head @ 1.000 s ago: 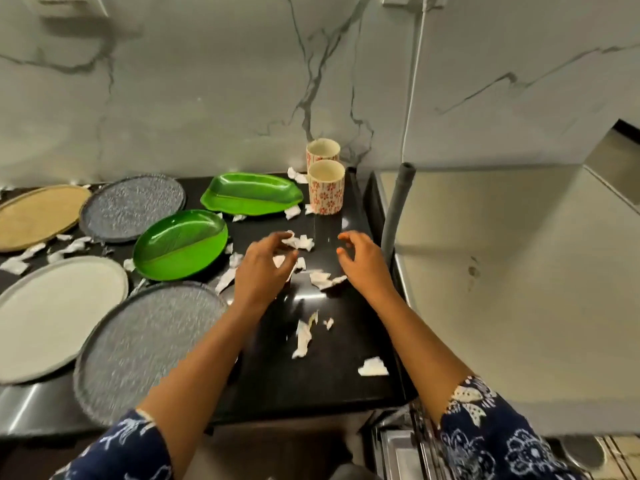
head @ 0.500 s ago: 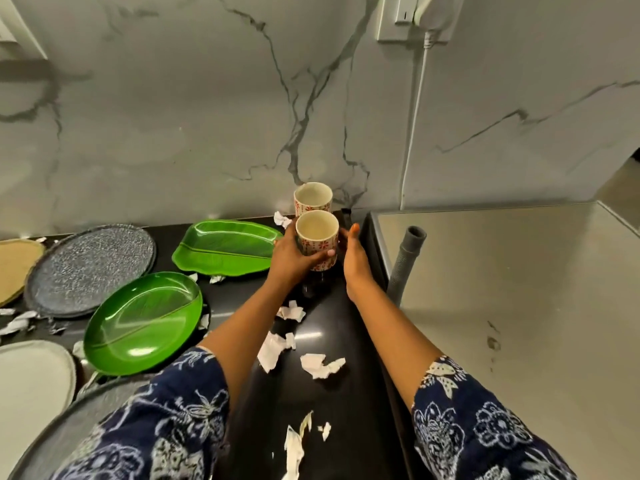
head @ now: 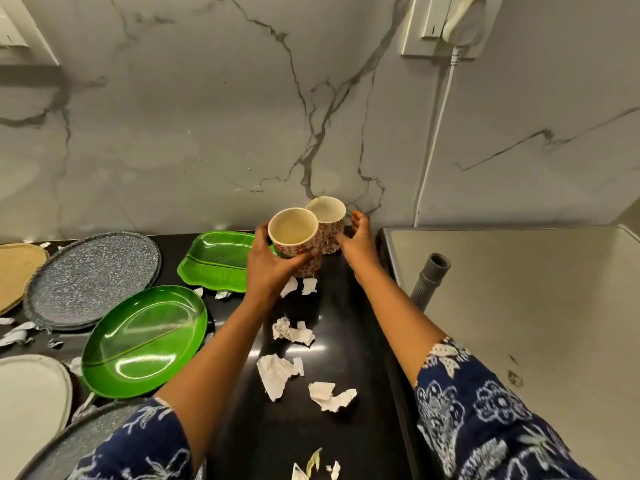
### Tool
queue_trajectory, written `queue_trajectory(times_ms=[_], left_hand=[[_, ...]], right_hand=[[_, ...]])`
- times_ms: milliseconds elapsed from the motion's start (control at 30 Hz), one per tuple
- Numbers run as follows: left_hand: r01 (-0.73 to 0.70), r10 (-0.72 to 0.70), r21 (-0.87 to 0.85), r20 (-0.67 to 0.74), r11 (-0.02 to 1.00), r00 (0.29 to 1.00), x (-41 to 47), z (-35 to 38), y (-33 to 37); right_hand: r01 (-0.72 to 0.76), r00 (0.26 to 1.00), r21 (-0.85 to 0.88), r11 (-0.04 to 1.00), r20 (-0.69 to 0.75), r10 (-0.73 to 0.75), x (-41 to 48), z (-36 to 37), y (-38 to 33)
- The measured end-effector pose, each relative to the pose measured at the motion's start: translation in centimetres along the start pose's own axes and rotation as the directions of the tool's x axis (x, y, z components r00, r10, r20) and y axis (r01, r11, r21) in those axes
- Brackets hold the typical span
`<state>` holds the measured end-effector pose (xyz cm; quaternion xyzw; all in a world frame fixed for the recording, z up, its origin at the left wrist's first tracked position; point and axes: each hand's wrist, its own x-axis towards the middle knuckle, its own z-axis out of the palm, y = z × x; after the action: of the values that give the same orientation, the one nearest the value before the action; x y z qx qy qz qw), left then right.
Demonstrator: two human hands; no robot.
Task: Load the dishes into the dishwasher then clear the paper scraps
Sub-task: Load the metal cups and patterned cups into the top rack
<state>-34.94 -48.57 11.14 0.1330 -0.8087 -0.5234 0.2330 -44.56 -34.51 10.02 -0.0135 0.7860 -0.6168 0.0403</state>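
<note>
Two cream cups with red flower print stand at the back of the black counter [head: 349,341]. My left hand [head: 273,268] grips the near cup [head: 294,233], tilted and lifted a little. My right hand [head: 358,242] holds the side of the far cup [head: 327,216]. A green leaf-shaped tray [head: 218,261] and a green oval plate [head: 145,341] lie left of the cups. Torn paper scraps [head: 280,374] are strewn over the counter between my arms.
Grey speckled plates [head: 93,275], a tan plate [head: 17,268] and a white plate [head: 31,403] crowd the left. On the right is a steel-grey appliance top [head: 519,306] with a corrugated grey hose [head: 429,282]. The marble wall carries a socket with a white plug [head: 460,26].
My hands went from the scraps to the two cups and took hold of them. The near cup has since come up and tilted. The view has moved closer to the wall.
</note>
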Motion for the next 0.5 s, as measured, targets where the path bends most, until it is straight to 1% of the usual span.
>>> queue_trajectory(times_ms=[67, 133, 233, 300, 433, 500], left_hand=[[0.004, -0.003, 0.029, -0.040, 1.000, 0.999, 0.3, -1.0, -0.4], [0.010, -0.006, 0.053, -0.080, 0.999, 0.997, 0.4, -1.9, -0.8], [0.027, -0.018, 0.075, -0.126, 0.997, 0.992, 0.4, -2.9, -1.3], [0.032, -0.023, 0.059, -0.143, 0.998, 0.989, 0.0, -3.3, -1.5], [-0.001, 0.006, 0.034, -0.154, 0.999, 0.988, -1.4, -4.2, -0.7], [-0.017, 0.022, 0.033, -0.147, 0.999, 0.989, -2.3, -4.7, 0.1]], right_hand=[[-0.001, 0.995, -0.075, 0.997, 0.095, 0.008, 1.5, 0.8, 0.4], [0.022, 0.992, -0.103, 0.994, 0.123, -0.010, 2.5, 1.4, 0.5], [0.051, 0.996, -0.128, 0.990, 0.078, -0.042, 3.8, 2.0, 0.7], [0.080, 0.995, -0.129, 0.988, 0.062, -0.072, 4.2, 2.1, 0.9], [0.164, 0.986, -0.163, 0.973, 0.024, -0.162, 3.3, 1.3, 0.5], [0.208, 0.978, -0.150, 0.967, 0.010, -0.209, 2.1, 0.7, 0.1]])
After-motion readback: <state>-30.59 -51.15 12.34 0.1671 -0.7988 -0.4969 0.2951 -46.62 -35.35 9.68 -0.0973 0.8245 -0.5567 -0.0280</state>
